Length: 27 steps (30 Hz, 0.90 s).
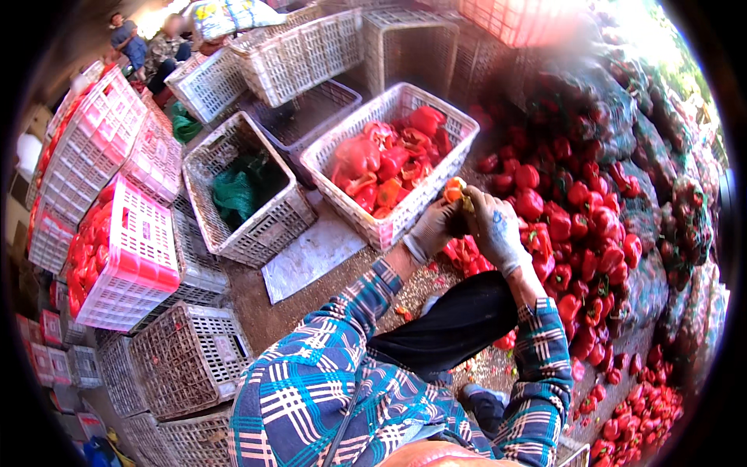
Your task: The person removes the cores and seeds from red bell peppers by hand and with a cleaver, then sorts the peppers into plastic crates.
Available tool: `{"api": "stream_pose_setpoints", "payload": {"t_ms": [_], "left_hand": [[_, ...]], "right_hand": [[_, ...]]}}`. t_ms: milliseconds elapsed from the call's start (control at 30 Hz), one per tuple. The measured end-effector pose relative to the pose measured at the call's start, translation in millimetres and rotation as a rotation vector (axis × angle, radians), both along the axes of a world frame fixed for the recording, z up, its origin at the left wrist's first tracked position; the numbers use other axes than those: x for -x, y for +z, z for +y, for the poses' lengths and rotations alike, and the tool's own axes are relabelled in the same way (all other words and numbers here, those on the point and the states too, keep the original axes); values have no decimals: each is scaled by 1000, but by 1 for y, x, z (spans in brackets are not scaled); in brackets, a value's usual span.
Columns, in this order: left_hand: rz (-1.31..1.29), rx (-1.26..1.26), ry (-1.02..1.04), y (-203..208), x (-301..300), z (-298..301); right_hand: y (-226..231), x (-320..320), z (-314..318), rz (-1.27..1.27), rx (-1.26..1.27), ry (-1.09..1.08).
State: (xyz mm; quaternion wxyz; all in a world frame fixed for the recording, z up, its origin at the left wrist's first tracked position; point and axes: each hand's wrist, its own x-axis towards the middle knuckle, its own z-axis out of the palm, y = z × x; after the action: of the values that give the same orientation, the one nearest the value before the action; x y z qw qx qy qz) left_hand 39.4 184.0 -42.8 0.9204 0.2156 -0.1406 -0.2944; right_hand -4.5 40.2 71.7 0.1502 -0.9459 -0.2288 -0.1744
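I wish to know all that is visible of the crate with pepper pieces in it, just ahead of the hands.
The crate is whitish, rectangular and open-topped, apparently plastic, with a thick rim and slotted walls. It stands mouth up, placed diagonally in the picture. Red pepper pieces, some with orange insides, lie in it. A purplish-grey crate stands close at its far left; whether they touch is unclear. The left hand is near its right side, contact also unclear.

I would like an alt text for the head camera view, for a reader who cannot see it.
A person's gloved left hand and gloved right hand hold a small orange-coloured piece beside a whitish plastic lattice crate of cut red peppers. A heap of glossy red peppers lies to the right; stacked plastic lattice crates stand to the left.
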Motion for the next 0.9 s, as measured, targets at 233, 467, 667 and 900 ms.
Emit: {"api": "stream_pose_setpoints", "payload": {"t_ms": [233,467,667,900], "left_hand": [[-45,-438,391,40,15,16],[-86,-486,563,71,11,2],[-378,-1164,667,-6,-72,73],[-959,-1804,1126,-27,-57,58]], "right_hand": [[10,-5,19,-158,209,-38],[15,-12,15,-332,17,-102],[6,69,-102,-325,-376,-522],[-28,342,-283,-355,-92,-1248]]}}
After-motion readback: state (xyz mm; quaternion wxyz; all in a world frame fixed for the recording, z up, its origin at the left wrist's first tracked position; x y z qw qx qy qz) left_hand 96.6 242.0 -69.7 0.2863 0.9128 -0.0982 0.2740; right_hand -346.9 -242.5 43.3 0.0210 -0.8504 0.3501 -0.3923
